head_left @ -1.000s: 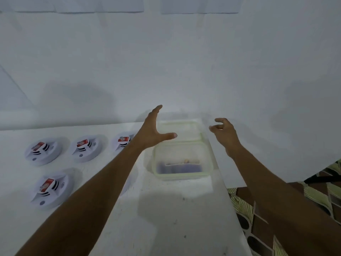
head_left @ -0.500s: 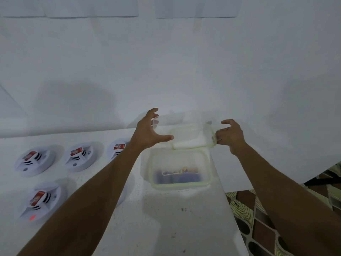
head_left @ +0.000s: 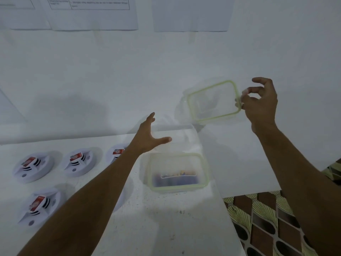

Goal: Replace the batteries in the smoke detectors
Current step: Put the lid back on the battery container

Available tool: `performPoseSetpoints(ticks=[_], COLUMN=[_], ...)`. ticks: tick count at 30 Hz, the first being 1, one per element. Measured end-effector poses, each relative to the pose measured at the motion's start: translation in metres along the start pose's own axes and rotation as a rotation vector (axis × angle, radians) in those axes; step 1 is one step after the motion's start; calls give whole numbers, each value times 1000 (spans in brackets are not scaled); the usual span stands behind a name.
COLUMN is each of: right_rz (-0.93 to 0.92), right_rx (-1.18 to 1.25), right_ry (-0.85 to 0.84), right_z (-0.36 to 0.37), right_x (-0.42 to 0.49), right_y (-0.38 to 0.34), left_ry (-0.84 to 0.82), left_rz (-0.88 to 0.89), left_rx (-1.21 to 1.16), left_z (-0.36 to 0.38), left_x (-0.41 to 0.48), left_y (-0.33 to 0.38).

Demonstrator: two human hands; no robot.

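A clear plastic box with a green rim (head_left: 206, 169) stands on the white table (head_left: 166, 228) and holds several batteries (head_left: 175, 179). Its clear green-edged lid (head_left: 212, 102) is up in the air to the right, tilted, pinched at its right edge by my right hand (head_left: 260, 104). My left hand (head_left: 147, 137) hovers open just behind the box's left side, fingers spread, holding nothing. White round smoke detectors lie on the left of the table, each with a red battery on top: two at the back (head_left: 33, 168) (head_left: 79, 163), one in front (head_left: 39, 206). My left arm partly hides another (head_left: 116, 153).
A white wall (head_left: 110, 80) rises right behind the table, with paper sheets (head_left: 92, 13) pinned high up. The table's right edge runs close beside the box; beyond it lies a patterned brown and green floor (head_left: 267, 218).
My right hand has taken the lid by its edge and lifted it off the box, up and to the right. My left hand stays open near the box.
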State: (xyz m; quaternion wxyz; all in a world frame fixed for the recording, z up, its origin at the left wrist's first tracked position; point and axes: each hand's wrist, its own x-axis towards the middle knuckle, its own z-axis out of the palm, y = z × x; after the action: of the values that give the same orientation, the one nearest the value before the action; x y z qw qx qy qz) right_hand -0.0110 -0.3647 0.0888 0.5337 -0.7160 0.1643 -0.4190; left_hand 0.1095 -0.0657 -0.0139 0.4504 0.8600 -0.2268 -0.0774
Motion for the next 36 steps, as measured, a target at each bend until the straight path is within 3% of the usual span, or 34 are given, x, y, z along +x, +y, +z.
performPoseSetpoints(ticks=[4, 13, 17, 22, 25, 29, 33, 36], right_rz=[82, 263, 271, 228, 308, 387, 324, 303], right_rx=[197, 363, 352, 174, 290, 371, 59, -82], right_ry=[-140, -360, -382, -330, -328, -312, -318, -324], right_z=[24, 55, 60, 63, 62, 62, 67, 71], right_x=[-16, -44, -48, -42, -39, -50, -65, -75], right_y=[-12, 9, 12, 19, 22, 37, 61, 70], left_ry=[144, 126, 138, 226, 217, 250, 215, 245], left_rz=[34, -21, -12, 32, 55, 48, 120, 168], left_rx=[-93, -483, -495, -602, -692, -456, -102, 9], left_z=[-14, -43, -43, -50, -50, -35, -14, -4], left_x=[0, -18, -20, -17, -16, -16, -17, -18], left_y=[18, 13, 11, 14, 15, 6, -13, -19])
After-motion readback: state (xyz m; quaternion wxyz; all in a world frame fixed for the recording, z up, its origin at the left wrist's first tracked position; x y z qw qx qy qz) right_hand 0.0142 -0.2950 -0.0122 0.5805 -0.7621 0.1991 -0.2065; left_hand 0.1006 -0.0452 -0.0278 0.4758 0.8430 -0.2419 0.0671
